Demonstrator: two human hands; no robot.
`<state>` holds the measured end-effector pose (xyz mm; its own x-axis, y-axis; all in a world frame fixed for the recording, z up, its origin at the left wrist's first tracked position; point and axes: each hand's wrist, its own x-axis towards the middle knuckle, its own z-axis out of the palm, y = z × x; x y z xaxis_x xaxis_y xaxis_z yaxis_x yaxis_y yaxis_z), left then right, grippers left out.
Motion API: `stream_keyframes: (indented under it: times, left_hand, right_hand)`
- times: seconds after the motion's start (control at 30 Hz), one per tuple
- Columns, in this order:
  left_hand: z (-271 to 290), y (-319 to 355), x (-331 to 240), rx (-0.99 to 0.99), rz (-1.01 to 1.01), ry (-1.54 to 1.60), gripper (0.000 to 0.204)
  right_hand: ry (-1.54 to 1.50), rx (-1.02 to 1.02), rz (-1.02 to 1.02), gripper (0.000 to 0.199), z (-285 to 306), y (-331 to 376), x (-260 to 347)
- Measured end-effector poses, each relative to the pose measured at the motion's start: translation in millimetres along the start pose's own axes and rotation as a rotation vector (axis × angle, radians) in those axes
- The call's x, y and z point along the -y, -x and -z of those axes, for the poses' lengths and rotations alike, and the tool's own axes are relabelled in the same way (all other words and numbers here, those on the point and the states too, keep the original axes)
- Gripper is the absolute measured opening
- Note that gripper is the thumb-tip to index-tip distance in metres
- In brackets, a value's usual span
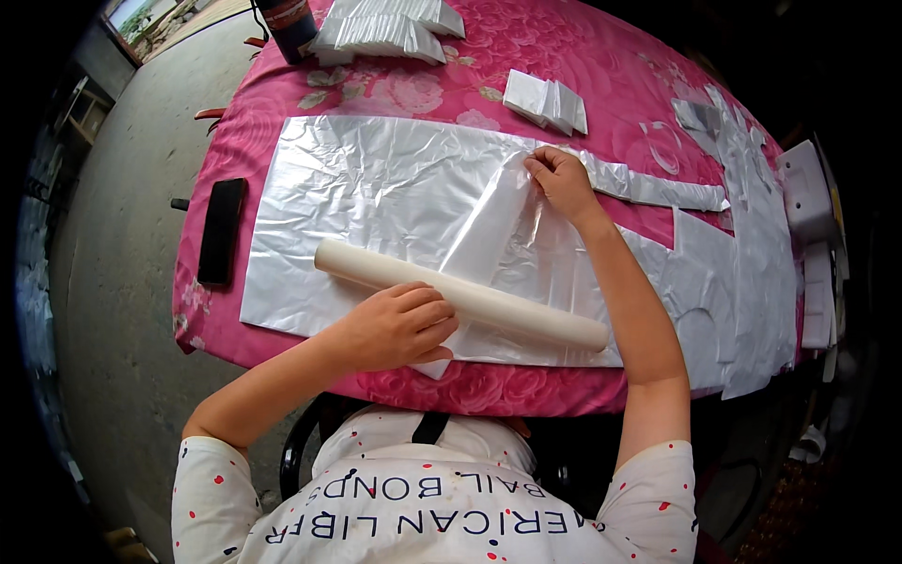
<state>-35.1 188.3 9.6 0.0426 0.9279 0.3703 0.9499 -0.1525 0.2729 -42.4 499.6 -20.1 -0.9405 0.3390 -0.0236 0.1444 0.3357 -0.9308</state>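
lying flat under both hands, the silvery plastic sheet (376, 202) is thin, glossy and finely crinkled, a wide rectangle spread over the pink floral tablecloth (526, 56). across its near part rests a smooth cream cardboard tube (526, 315), long and round, slanting away to the right. the left hand (395, 327) sits on the tube's middle, fingers curled together and pressing down on it, with the sheet's near edge just below the knuckles. the right hand (562, 180) is beyond the tube, fingertips pinched shut on a raised fold of the sheet at its far edge. just right of that hand a narrow crumpled strip of the same film (658, 188) runs outward. farther past it lie folded white stacks (547, 100). well left of the left hand, a flat black phone (222, 230) lies near the table's edge.
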Motion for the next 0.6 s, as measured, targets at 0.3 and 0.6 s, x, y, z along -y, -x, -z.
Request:
stream_keyframes:
  times: [0.3, 0.6]
  left_hand:
    - [-32, 21, -28, 0.346, 0.077, 0.036, 0.086]
    - [-52, 22, -63, 0.417, 0.177, -0.072, 0.082]
  right_hand:
    - [0.362, -0.289, 0.251, 0.050, 4, 33, 27]
    - [0.668, 0.176, 0.492, 0.052, -74, 172, 54]
